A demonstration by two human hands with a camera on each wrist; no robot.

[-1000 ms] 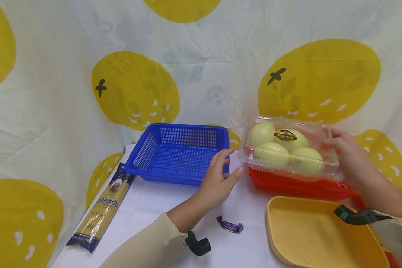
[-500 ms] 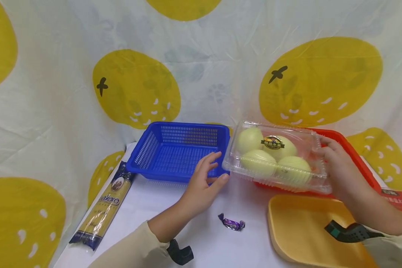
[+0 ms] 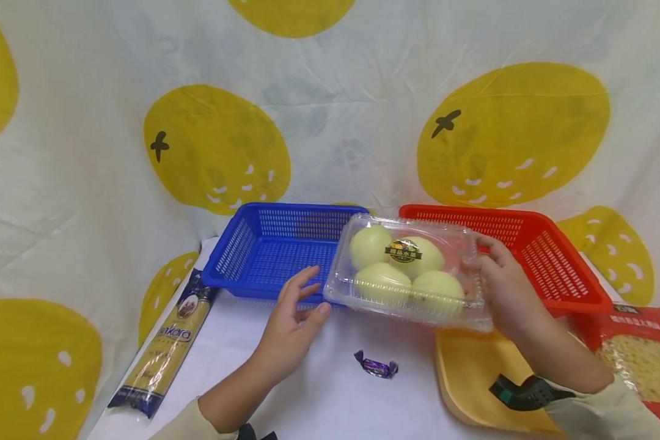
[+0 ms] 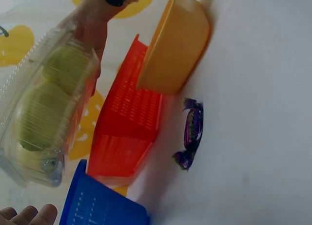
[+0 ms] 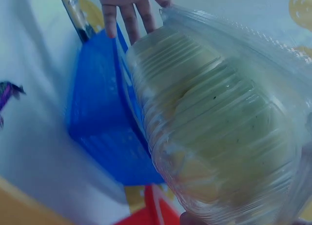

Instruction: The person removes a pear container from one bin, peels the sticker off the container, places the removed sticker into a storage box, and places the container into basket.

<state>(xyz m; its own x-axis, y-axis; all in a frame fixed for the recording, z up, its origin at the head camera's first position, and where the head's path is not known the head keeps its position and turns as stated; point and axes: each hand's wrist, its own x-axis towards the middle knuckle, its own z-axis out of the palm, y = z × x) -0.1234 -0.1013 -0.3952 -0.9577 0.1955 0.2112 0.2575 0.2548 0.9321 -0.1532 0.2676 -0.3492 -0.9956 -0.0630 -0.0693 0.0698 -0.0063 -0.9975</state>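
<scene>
My right hand [image 3: 508, 290] grips the right end of a clear plastic clamshell box [image 3: 407, 272]. Several pale green round fruits [image 3: 382, 282] fill its left and middle part under a dark and gold label. The box hangs in the air, its left end over the right side of the blue basket [image 3: 277, 287]. Just left of the box my left hand [image 3: 288, 324] is held with fingers extended, in front of the basket and holding nothing. In the right wrist view those left fingers [image 5: 129, 15] appear beyond the box's far end.
A red basket [image 3: 572, 269] stands at the back right, with a yellow tray [image 3: 473, 391] before it. A red-and-clear food packet [image 3: 640, 354] lies far right. A purple wrapped candy [image 3: 376, 366] is on the white cloth; a spaghetti packet [image 3: 167, 345] lies left.
The fruit box has moved left in my right hand, from above the red basket to the blue basket's right edge. My left hand has drawn back left and toward me, staying empty.
</scene>
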